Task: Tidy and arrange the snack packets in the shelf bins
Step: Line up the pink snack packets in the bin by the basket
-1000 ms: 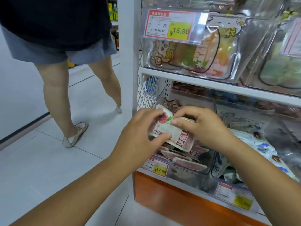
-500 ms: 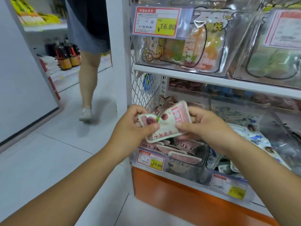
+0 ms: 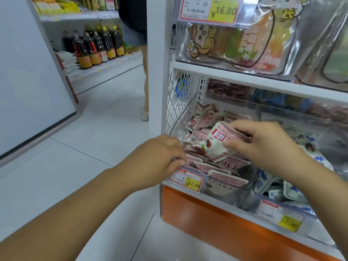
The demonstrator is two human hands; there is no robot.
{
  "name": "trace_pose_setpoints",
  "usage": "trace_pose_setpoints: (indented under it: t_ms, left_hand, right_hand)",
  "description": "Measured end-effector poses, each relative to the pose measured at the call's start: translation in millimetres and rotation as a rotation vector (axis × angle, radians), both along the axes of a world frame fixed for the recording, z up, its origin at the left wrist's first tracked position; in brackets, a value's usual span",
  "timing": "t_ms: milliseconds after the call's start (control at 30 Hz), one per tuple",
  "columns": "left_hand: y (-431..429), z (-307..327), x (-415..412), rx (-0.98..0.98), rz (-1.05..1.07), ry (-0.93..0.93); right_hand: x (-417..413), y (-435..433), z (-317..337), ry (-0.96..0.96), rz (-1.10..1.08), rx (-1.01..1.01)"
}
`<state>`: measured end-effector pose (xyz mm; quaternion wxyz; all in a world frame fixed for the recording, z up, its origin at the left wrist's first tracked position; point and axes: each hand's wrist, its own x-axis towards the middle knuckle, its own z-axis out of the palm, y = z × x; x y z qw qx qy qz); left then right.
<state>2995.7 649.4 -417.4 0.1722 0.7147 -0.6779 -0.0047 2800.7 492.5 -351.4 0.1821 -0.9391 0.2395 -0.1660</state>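
Currently at the lower shelf, at the left-end clear bin (image 3: 216, 189) with the price tag (image 3: 186, 180) reading 17.60.

Right hand (image 3: 263, 146) pinches 1 pink-and-white snack packet (image 3: 218, 146) by its right end, thumb on the near face and fingers over the top. The packet is tilted and held just above the pile, roughly mid-bin.

Left hand (image 3: 160, 157) is apart from the right, down at the bin's front left corner with its fingertips against the front packets (image 3: 212, 166). Motion blur there, so I cannot tell whether it grips one or only presses them flat.

State of the bin:
- Front packets lie overlapped in rough rows, faces up, and are fairly orderly.
- Back packets (image 3: 203, 117) are heaped and crumpled, pointing every way.

Judgement: this bin is partly done, perhaps the front half. The back heap is not yet sorted and the packet in hand is not yet placed.

The neighbouring bin to the right holds blue-and-white packets (image 3: 293, 193), loose and leaning. It looks unsorted, so probably left to do. The upper shelf bins sit behind glossy fronts and their order is too hard to read.

Next, as I judge it: lay the held packet into a front row with its label matching the others, then work through the rear heap.

Another person (image 3: 133, 16) stands in the aisle, well apart.
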Motion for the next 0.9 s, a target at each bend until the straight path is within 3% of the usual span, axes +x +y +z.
trace_pose_setpoints:
  t_ms: [167,300,433,633,800,900]
  left_hand:
    - [-0.9,-2.4,-2.3,0.091,0.014,-0.200]
    - [-3.8,-4.1,-5.7,0.136,0.042,-0.287]
    - [-5.0,-5.7,-2.0,0.138,0.040,-0.322]
    - [-2.6,-2.0,7.4,0.174,-0.009,-0.261]
    - [-3.7,-0.9,5.4,0.130,-0.004,-0.212]
    - [-3.7,-1.1,5.6,0.139,0.018,-0.105]
  right_hand:
    - [-0.2,-2.5,3.2,-0.093,-0.049,-0.027]
    - [-1.9,0.2,10.2,-0.199,-0.052,0.080]
    - [6.8,10.4,-7.4,-0.028,0.052,-0.014]
    - [16.2,4.5,-20.3,0.192,0.099,-0.102]
    - [51.1,24.5,-38.3,0.134,0.167,-0.071]
    - [49.1,20.5,-33.0,0.131,0.137,0.047]
